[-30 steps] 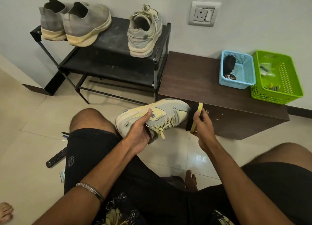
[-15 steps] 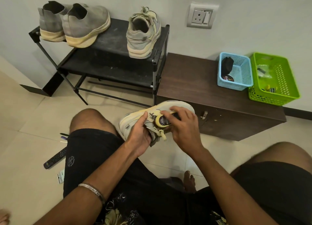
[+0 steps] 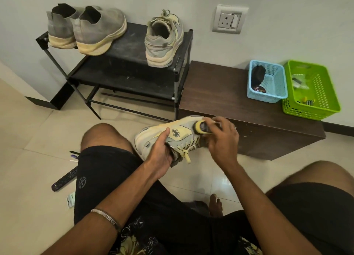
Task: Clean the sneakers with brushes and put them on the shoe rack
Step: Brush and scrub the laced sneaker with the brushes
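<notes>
A pale yellow and grey sneaker (image 3: 153, 138) lies on its side between my knees. My left hand (image 3: 161, 153) grips it at the collar, thumb on its side. My right hand (image 3: 222, 140) holds a small yellow-rimmed brush (image 3: 201, 128) against the sneaker's toe end. Its matching sneaker (image 3: 162, 40) stands on the top shelf of the black shoe rack (image 3: 134, 46), at the right. A pair of grey slip-on sneakers (image 3: 86, 28) stands at the rack's left end.
A dark wooden low cabinet (image 3: 220, 86) stands right of the rack, carrying a blue basket (image 3: 268, 95) and a green basket (image 3: 310, 109) with small items. On the floor at left lie a remote control (image 3: 64, 181) and pens (image 3: 73, 156). A wall socket (image 3: 229, 19) is above.
My right hand came from beside the toe onto the sneaker with the brush, then slid it from the side panel toward the toe. My left hand keeps its grip.
</notes>
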